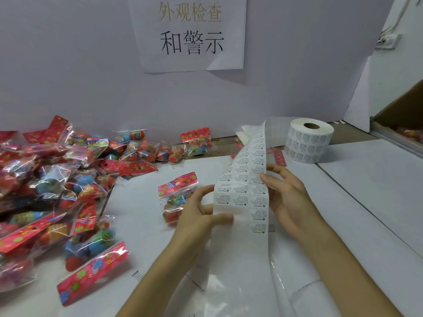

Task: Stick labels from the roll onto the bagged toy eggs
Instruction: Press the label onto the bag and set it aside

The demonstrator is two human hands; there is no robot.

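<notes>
A white roll of printed labels (309, 140) stands at the back right of the table. A long strip of labels (242, 186) runs from it down toward me. My left hand (201, 216) pinches the strip's left edge between thumb and fingers. On the right edge, my right hand (288, 200) holds the strip with its fingers curled behind. One bagged set of toy eggs (174, 197) with a red flowered header lies on the table just left of my left hand. A big pile of similar bags (52, 186) fills the left side.
Empty backing paper (251, 271) trails down toward the near edge. A paper sign (190, 33) hangs on the white back wall. A cardboard box (402, 115) sits at the far right. More bags (196, 143) lie along the back wall.
</notes>
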